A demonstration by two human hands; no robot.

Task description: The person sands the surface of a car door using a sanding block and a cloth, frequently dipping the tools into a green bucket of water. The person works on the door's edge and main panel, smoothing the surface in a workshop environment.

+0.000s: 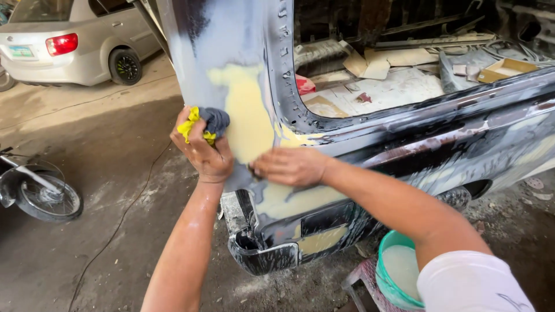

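An open cardboard box (506,69) — shallow, rectangular, tan with a pale inside — lies in the vehicle's stripped interior at two o'clock. Flattened pieces of cardboard (378,62) rest at one o'clock, beige and torn-edged. At ten o'clock the silver car's licence plate (21,51) shows — a small rectangle, white and green.

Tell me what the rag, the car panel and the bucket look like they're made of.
Rag: soft cloth, yellow and grey, bunched in the left hand. Car panel: likely sheet metal, wet dark paint sanded dull, with matte yellowish filler patches. Bucket: probably plastic, smooth teal rim.
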